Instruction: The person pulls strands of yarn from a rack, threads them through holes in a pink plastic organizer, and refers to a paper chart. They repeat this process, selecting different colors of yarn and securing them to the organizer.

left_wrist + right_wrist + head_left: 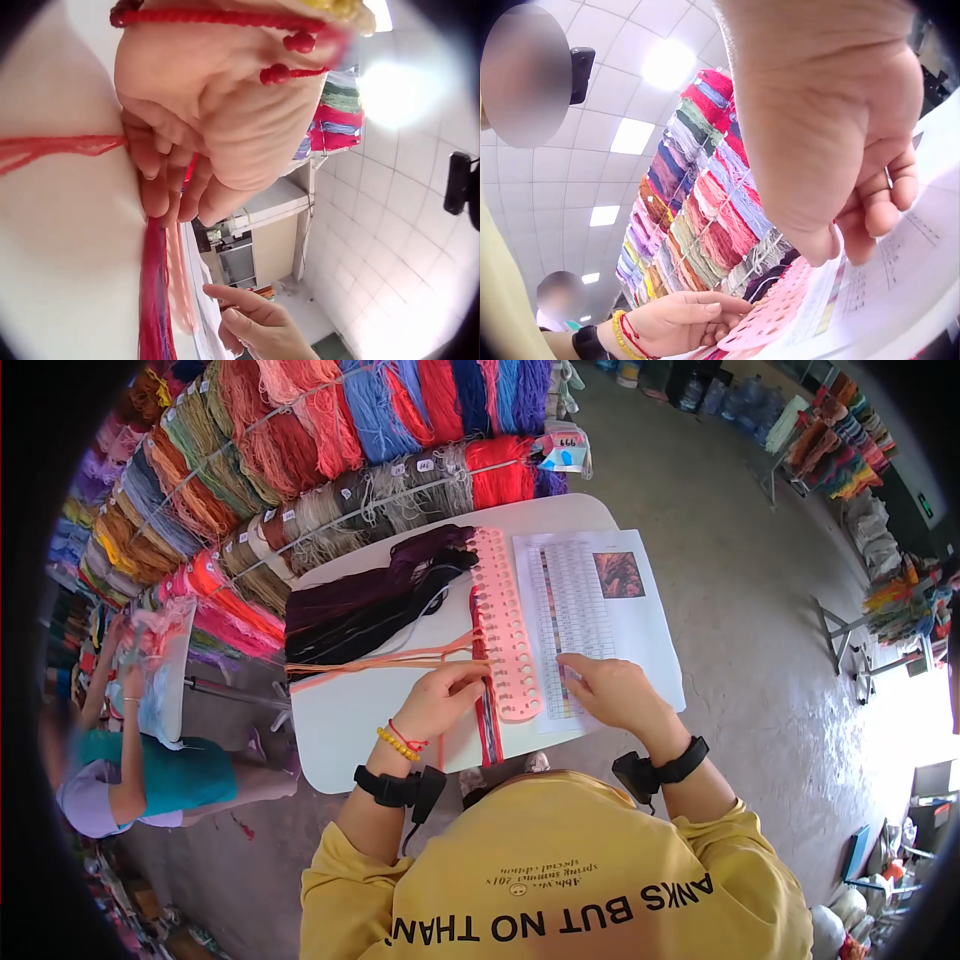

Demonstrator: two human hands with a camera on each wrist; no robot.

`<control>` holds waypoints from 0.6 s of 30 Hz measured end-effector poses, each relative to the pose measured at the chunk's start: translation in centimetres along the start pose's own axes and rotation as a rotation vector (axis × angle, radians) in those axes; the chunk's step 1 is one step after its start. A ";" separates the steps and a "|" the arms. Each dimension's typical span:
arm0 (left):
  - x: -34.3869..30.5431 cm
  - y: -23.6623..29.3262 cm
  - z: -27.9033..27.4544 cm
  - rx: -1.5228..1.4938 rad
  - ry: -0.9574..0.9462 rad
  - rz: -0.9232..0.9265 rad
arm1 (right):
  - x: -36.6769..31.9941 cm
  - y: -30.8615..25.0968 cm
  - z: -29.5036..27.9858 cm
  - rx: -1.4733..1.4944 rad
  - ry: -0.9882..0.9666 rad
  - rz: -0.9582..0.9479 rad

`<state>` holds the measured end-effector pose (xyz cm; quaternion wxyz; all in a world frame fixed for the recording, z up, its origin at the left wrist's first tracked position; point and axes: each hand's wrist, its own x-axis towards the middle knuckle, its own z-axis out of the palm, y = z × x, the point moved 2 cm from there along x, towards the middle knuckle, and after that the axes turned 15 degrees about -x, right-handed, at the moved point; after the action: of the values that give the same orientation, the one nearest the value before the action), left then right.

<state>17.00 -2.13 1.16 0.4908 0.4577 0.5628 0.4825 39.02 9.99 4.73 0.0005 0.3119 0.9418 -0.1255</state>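
Observation:
My left hand [437, 700] is at the lower left edge of the pink holed strip [505, 630], fingertips curled on red and orange threads [440, 650]. In the left wrist view, the left hand [210, 112] has its fingers bent over a hanging red and purple bundle [155, 292]; a red strand [60, 146] runs to it from the side. My right hand [615, 692] rests on the printed chart [640, 630], index finger extended and the others bent, holding nothing. In the right wrist view, the right hand [840, 142] covers part of the chart [889, 277].
Black and dark purple skeins [370, 600] lie across the left of the white table [340, 745]. Behind it stands a rack with rows of coloured yarn [300, 440]. Another person [190, 770] is at a table on the left. More yarn racks [840, 440] stand at the right.

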 end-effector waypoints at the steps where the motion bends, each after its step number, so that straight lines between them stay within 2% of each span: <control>1: -0.3 0.0 0.2 0.006 0.031 0.019 | 0.1 -0.2 -0.1 -0.024 -0.043 0.001; 4: -0.7 -0.1 0.6 0.011 0.086 0.056 | 0.6 -0.1 0.5 0.002 0.003 -0.040; 18: -1.3 -0.1 1.8 0.017 0.205 0.068 | 3.0 0.0 1.3 -0.123 -0.045 0.081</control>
<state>18.87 -3.22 1.07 0.4101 0.4288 0.5985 0.5383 36.53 11.47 3.25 0.0458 0.3461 0.9341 -0.0744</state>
